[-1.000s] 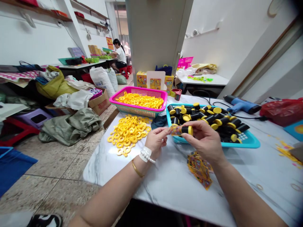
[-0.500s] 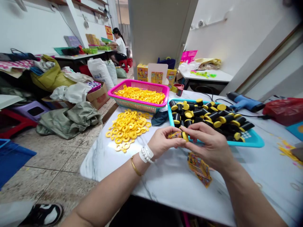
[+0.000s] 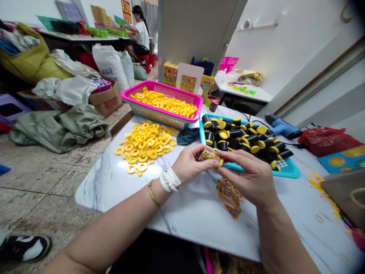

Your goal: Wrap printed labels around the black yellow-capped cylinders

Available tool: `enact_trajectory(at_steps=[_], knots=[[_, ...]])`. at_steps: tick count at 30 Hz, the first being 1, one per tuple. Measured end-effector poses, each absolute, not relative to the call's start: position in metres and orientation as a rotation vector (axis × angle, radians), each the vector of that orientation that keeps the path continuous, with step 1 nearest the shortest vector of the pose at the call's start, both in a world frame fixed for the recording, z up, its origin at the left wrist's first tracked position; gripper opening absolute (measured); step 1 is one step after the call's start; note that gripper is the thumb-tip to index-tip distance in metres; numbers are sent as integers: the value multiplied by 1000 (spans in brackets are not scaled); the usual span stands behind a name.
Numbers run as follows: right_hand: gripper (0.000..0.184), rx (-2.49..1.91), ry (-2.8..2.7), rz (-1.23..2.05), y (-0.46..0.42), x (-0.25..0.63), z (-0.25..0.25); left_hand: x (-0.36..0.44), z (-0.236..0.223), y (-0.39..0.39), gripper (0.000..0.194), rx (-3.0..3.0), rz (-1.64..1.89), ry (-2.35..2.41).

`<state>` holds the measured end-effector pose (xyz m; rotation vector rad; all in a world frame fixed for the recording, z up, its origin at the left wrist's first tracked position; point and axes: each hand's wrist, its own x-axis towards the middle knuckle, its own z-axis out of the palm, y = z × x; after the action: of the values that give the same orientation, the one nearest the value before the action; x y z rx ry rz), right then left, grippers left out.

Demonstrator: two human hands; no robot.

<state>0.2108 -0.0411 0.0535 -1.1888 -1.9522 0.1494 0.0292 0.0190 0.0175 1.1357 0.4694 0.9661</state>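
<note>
Both hands meet over the table around one small canister [image 3: 210, 155] with a yellow cap and a colourful printed sleeve around it. My left hand [image 3: 191, 163] grips its sleeved body between thumb and fingers. At the capped end, my right hand [image 3: 252, 173] closes its thumb and fingertips on it. Below the right hand lies a loose bunch of printed plastic sleeves [image 3: 230, 199]. Just behind the hands is a light-blue basket [image 3: 292, 171] full of black canisters [image 3: 237, 133] with yellow caps. A pile of flat yellow rings [image 3: 146, 146] lies left of my left hand.
A pink basket [image 3: 196, 99], nested in a teal one, holds more yellow pieces behind the pile. A dark cloth [image 3: 188, 136] lies between the baskets. At right are a blue heat gun [image 3: 283, 125] and a red bag [image 3: 327, 140]. A person [image 3: 141, 36] sits at a far table.
The view has shifted, turning a little to the right and down. Both hands stay on the canister, and more of its printed sleeve now shows between them.
</note>
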Motion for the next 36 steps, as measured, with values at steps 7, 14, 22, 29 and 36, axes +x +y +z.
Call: enact_trajectory(at_steps=[7, 14, 22, 29, 36], knots=[[35, -1156, -1805, 156, -38, 211, 41, 22, 26, 22, 45, 1264, 915, 509], [22, -1149, -1415, 626, -35, 203, 36, 26, 18, 24, 33, 1332, 1033, 355], [27, -1151, -1074, 1303, -27, 204, 41, 17, 27, 25, 33, 1411, 875, 362], [18, -1054, -1413, 988, -28, 212, 34, 23, 19, 24, 52, 1123, 762, 415], [17, -951, -1543, 746, -28, 204, 27, 26, 17, 24, 57, 1076, 754, 466]])
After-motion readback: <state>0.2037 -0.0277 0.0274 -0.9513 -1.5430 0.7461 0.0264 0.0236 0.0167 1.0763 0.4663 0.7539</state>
